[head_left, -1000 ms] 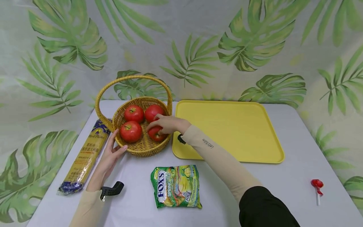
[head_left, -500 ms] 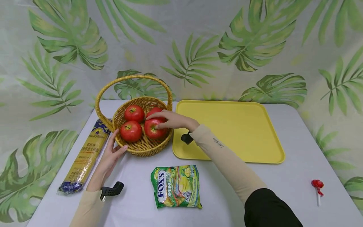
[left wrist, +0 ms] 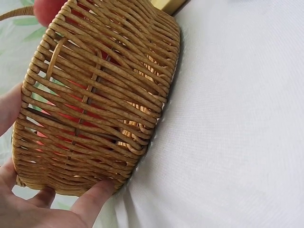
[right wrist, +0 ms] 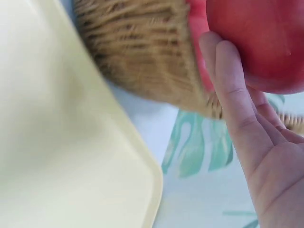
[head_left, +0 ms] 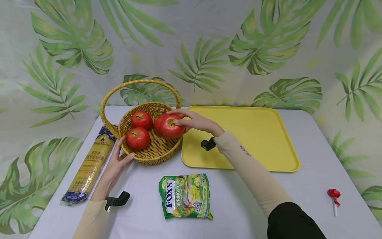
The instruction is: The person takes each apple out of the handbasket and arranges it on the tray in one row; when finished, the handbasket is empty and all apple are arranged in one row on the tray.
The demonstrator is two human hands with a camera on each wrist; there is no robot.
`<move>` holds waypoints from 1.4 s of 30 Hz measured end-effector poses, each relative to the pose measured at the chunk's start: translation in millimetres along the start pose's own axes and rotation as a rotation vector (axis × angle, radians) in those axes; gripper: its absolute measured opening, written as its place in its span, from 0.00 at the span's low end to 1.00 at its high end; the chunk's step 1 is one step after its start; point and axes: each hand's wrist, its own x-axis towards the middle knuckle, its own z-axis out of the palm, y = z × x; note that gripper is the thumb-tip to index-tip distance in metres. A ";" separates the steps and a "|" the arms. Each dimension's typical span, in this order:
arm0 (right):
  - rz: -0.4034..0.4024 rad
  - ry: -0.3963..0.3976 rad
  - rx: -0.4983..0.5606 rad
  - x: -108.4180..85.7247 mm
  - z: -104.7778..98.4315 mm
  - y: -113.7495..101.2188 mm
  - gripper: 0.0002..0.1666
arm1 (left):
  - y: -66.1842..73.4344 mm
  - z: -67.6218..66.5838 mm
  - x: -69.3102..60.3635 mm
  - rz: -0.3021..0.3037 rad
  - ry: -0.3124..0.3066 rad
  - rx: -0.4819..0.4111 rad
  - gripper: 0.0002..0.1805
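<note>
A red apple (head_left: pixel 172 126) is in my right hand (head_left: pixel 200 121), raised above the right side of the wicker basket (head_left: pixel 149 160). Thumb and fingers grip it from the right; the right wrist view shows the apple (right wrist: pixel 261 42) against the fingertips of my right hand (right wrist: pixel 266 142), above the rim. It partly hides another apple (head_left: pixel 157 123). Two more apples, one at the back (head_left: pixel 141 119) and one in front (head_left: pixel 138 138), lie in the basket's left half. My left hand (head_left: pixel 115 166) rests spread against the basket's front-left outer wall (left wrist: pixel 99 95), touching it with thumb and fingers.
A yellow tray (head_left: pixel 238 139) lies right of the basket. The spaghetti pack (head_left: pixel 89 166) lies to its left, partly under the handle side. A green candy bag (head_left: pixel 185 196) is in front, and a red lollipop (head_left: pixel 334 199) lies far right. The basket handle (head_left: pixel 140 81) arches upright.
My right hand has gripped the front-right apple and lifted it up and rightward toward the basket rim. The left hand and basket have stayed put.
</note>
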 end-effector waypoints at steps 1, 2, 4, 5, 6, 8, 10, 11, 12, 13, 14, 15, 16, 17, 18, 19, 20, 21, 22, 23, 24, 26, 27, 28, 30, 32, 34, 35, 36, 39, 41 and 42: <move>0.004 0.007 0.012 -2.6 -2.9 2.1 0.28 | -0.1 -0.1 0.1 -0.001 0.001 0.003 0.45; 0.009 0.015 0.021 -5.6 -6.1 4.1 0.28 | -0.2 -0.2 0.2 -0.001 0.000 0.005 0.45; 0.021 0.038 0.036 -12.1 -12.4 8.7 0.29 | -0.3 -0.3 0.3 -0.002 0.001 0.010 0.45; 0.028 0.050 0.046 -15.5 -15.6 11.0 0.29 | -0.4 -0.4 0.4 -0.003 0.002 0.014 0.45; 0.034 0.063 0.056 -19.0 -18.8 13.5 0.29 | -0.5 -0.5 0.5 -0.004 0.003 0.017 0.45; 0.045 0.091 0.075 -25.7 -25.1 18.5 0.29 | -0.7 -0.7 0.7 -0.006 0.003 0.020 0.45; 0.047 0.118 0.093 -31.5 -31.2 23.8 0.29 | -0.7 -0.9 0.8 -0.005 0.003 0.018 0.45; 0.050 0.132 0.102 -34.4 -34.2 26.6 0.30 | -0.7 -0.9 0.8 -0.006 0.004 0.018 0.45; 0.054 0.147 0.110 -37.1 -37.0 29.5 0.30 | -0.6 -0.9 0.8 -0.005 0.003 0.017 0.45; 0.057 0.162 0.117 -39.6 -39.5 32.1 0.30 | -0.5 -0.9 0.7 -0.004 0.003 0.016 0.45; 0.060 0.179 0.125 -42.0 -41.8 34.7 0.30 | -0.3 -0.8 0.6 -0.004 0.003 0.015 0.45; 0.063 0.192 0.132 -44.3 -44.1 37.7 0.30 | -0.3 -0.7 0.6 -0.004 0.004 0.014 0.45; 0.067 0.206 0.139 -46.6 -45.9 39.9 0.30 | -0.2 -0.6 0.5 -0.004 0.004 0.012 0.45; 0.071 0.220 0.147 -48.7 -47.4 42.2 0.30 | -0.1 -0.5 0.4 -0.004 0.004 0.012 0.45; 0.073 0.230 0.153 -50.6 -48.6 44.2 0.30 | 0.1 -0.3 0.3 -0.004 0.004 0.011 0.45; 0.073 0.239 0.157 -52.1 -49.7 46.3 0.30 | 0.2 -0.3 0.2 -0.003 0.004 0.010 0.45; 0.074 0.246 0.161 -53.4 -50.5 48.7 0.30 | 0.2 -0.2 0.2 -0.004 0.004 0.008 0.44; 0.075 0.251 0.165 -54.6 -51.0 51.0 0.30 | 0.1 -0.1 0.2 -0.004 0.004 0.006 0.44; 0.075 0.256 0.169 -55.6 -51.1 52.6 0.30 | 0.2 -0.1 0.2 -0.005 0.004 0.006 0.44; 0.077 0.261 0.172 -56.4 -51.2 54.8 0.30 | 0.2 -0.1 0.3 -0.005 0.004 0.006 0.44; 0.079 0.263 0.175 -57.0 -51.0 56.6 0.30 | 0.2 -0.1 0.4 -0.005 0.004 0.006 0.45; 0.087 0.269 0.173 -57.9 -50.0 60.3 0.30 | 0.2 -0.1 0.5 -0.006 0.005 0.005 0.45; 0.092 0.270 0.172 -58.0 -49.5 62.6 0.30 | 0.2 -0.1 0.6 -0.005 0.005 0.005 0.45; 0.096 0.273 0.170 -58.0 -48.5 64.0 0.30 | 0.2 -0.2 0.6 -0.004 0.005 0.006 0.45; 0.110 0.280 0.158 -57.4 -46.4 67.0 0.29 | 0.2 -0.2 0.5 0.000 0.005 0.007 0.45; 0.119 0.284 0.146 -56.2 -44.2 70.0 0.29 | 0.1 -0.2 0.3 0.001 0.005 0.009 0.45; 0.131 0.283 0.148 -54.4 -41.6 72.6 0.28 | 0.5 0.0 0.2 -0.001 0.007 0.012 0.45; 0.137 0.281 0.142 -53.5 -40.7 74.3 0.28 | 0.7 0.1 0.1 -0.003 0.009 0.014 0.45; 0.140 0.276 0.139 -52.6 -39.7 75.8 0.28 | 0.9 0.2 0.0 -0.005 0.010 0.015 0.45; 0.154 0.256 0.134 -50.6 -36.7 78.0 0.28 | 1.3 0.5 -0.2 -0.011 0.012 0.015 0.45; 0.160 0.241 0.126 -49.9 -35.0 78.5 0.29 | 1.1 0.4 -0.2 -0.014 0.011 0.012 0.45; 0.163 0.235 0.130 -49.5 -34.2 78.6 0.29 | 1.0 0.3 -0.3 -0.015 0.010 0.011 0.45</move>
